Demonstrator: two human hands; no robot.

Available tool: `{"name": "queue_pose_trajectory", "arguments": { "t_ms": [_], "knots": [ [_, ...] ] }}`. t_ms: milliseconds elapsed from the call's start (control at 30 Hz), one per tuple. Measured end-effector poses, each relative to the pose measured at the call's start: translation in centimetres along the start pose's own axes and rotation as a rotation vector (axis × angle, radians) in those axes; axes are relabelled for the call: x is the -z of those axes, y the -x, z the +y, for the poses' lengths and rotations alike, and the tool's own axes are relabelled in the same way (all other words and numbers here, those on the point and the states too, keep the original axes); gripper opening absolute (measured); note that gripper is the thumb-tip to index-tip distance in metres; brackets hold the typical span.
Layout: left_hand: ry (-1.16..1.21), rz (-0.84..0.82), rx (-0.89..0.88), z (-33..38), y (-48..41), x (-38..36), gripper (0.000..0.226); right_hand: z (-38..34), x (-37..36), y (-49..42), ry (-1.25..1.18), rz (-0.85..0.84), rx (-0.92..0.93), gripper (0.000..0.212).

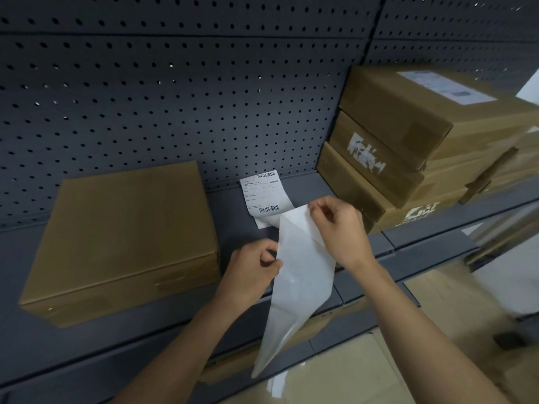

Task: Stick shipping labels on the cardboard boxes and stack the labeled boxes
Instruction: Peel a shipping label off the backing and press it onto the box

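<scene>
Grey shelf [226, 209], left hand [250, 272], right hand [339, 228] pinching label strip [300, 275] (glossy white)

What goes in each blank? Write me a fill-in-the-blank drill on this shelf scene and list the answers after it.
The stack on the right counts ___ cardboard boxes.
The left hand and the right hand each pinch the ___ sheet.
The printed label lies on the shelf ___ the lone box and the stack.
Missing words: three; white; between.
</scene>
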State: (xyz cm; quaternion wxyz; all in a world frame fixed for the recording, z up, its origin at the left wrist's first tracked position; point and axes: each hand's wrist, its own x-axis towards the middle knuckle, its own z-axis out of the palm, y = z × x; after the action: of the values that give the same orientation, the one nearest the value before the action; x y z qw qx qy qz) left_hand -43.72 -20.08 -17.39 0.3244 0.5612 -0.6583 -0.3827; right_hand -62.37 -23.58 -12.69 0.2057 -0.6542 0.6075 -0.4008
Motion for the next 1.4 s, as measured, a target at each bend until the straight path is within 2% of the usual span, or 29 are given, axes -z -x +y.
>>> {"name": "queue_pose_trajectory", "arguments": {
  "t_ms": [367,667,1100,1267,1400],
  "knots": [
    [-0.173,-0.001,0.05,-0.6,1.0,0.6,0.01,-0.3,1.9,-2.9,-0.104,0.129,-0.138,0.019],
    [-0.319,0.01,0.099,-1.6,1.4,0.5,0.004,-1.2,2.7,-4.7,-0.133,0.247,-0.136,0.016],
    [-0.323,0.0,0.103,-1.6,1.7,0.7,0.004,-1.5,6.8,-7.2,-0.196,0.466,-0.178,0.016],
    [-0.345,-0.005,0.111,-1.7,1.7,0.8,0.001,-1.8,7.2,-7.5,-0.195,0.51,-0.189,0.02],
    [-0.344,-0.01,0.102,-1.6,1.9,1.0,0.007,-2.0,7.4,-7.6,-0.229,0.535,-0.193,0.02]
  ]
}}
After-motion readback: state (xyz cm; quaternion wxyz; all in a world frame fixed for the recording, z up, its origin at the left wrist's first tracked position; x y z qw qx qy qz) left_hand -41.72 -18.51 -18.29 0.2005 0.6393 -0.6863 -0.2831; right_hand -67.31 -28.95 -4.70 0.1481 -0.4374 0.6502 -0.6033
